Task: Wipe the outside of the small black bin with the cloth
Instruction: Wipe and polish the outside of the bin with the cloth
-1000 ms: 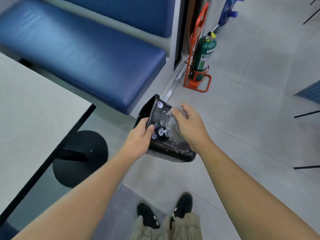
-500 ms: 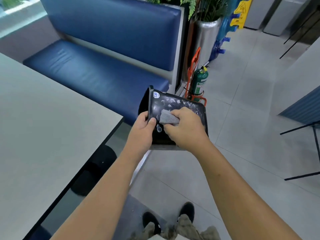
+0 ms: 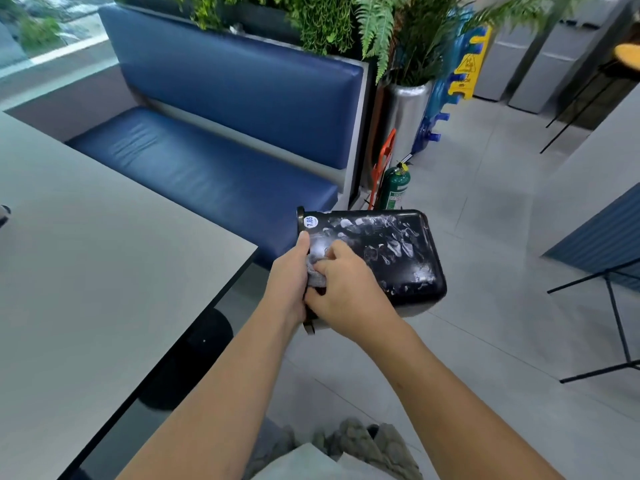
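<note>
Two bare hands are on the job in the head view, which is the only angle going. The small black plastic bin [image 3: 388,251] is up in the air, tipped on its side with the open rim end pointing left and the base pointing right. It's just past the corner of the pale grey table top [image 3: 86,271] and in front of the blue padded bench seat [image 3: 207,174]. The left hand [image 3: 289,282] grips the bin at the rim end, thumb laid up along the outer wall right under a little round white sticker [image 3: 310,222]. The right hand [image 3: 346,292] has its fingers curled around a crumpled grey cloth [image 3: 317,277] and presses it onto that same wall, touching the left hand. Rest of the wall facing the camera is covered in whitish smears.

Behind the bin, a green fire extinguisher [image 3: 394,187] sits by an orange stand [image 3: 385,157] at the end of the bench. A silver metal planter [image 3: 405,112] full of ferns is beside it, and a yellow wet-floor sign [image 3: 465,74] stands further back. Grey tiled floor [image 3: 485,237] underneath, and the person's beige trousers [image 3: 363,445] show at the bottom edge.
</note>
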Motion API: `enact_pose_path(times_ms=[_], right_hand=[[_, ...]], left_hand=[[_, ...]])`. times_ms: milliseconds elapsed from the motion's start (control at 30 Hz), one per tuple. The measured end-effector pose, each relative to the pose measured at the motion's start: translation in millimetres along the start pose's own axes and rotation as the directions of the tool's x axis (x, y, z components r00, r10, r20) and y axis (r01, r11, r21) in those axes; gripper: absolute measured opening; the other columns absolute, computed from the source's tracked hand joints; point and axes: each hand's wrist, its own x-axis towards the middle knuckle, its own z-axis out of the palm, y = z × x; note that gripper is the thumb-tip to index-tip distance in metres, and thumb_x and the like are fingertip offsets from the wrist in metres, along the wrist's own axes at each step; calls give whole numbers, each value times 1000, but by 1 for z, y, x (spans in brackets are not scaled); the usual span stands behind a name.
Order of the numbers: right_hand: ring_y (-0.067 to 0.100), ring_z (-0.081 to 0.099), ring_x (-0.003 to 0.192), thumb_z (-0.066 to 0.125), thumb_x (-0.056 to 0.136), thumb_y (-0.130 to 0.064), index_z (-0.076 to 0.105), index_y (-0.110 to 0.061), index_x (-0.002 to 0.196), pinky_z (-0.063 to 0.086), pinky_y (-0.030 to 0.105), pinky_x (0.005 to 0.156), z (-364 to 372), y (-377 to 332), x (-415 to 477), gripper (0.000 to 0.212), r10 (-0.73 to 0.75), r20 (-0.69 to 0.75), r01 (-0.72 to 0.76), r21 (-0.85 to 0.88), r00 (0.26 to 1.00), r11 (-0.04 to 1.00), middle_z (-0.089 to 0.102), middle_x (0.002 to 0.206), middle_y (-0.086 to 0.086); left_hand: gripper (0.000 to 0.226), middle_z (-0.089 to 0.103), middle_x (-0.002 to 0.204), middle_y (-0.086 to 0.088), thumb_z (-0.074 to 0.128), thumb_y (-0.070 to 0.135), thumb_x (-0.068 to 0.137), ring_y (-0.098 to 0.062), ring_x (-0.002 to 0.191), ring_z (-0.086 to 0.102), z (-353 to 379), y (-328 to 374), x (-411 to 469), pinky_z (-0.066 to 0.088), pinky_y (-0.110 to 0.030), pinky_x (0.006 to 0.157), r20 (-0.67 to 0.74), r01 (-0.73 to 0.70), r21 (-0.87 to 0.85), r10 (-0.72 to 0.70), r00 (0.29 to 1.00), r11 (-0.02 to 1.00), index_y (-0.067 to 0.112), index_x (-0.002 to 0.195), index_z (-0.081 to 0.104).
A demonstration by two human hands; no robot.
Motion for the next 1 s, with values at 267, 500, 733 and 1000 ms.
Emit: enact_pose_path(times_ms=[267,500,733,1000], right_hand=[[23,48,84,57,93,-11,67,-9,86,50,44,75,9,18,-24,12,-85,-66,85,1,994,996,42,99,-1],[22,51,79,53,96,-13,72,-10,95,51,44,69,18,9,-6,20,-58,-231,80,90,971,993,47,95,0],[20,52,78,59,94,-4,75,-3,98,52,43,67,15,5,-18,16,-194,-243,213,51,950,976,52,92,3],[24,54,82,55,97,-7,73,-2,101,53,43,72,16,-20,-10,19,-239,-342,288,99,909,953,53,95,4]], left_hand=[[27,81,95,-13,50,22,112,-18,70,77,2,-9,-3,58,-27,57,30,-35,89,33,999,995,8,113,72],[32,77,84,3,45,37,113,-12,80,74,-2,-10,-2,56,-33,75,33,-223,258,222,975,940,16,108,69],[30,82,98,0,42,35,116,-19,88,79,-6,14,-5,62,-29,70,11,-313,78,313,950,947,20,114,67],[32,83,101,-3,42,36,116,-20,92,81,-7,40,-10,64,-33,75,-3,-385,63,386,922,921,17,117,67]])
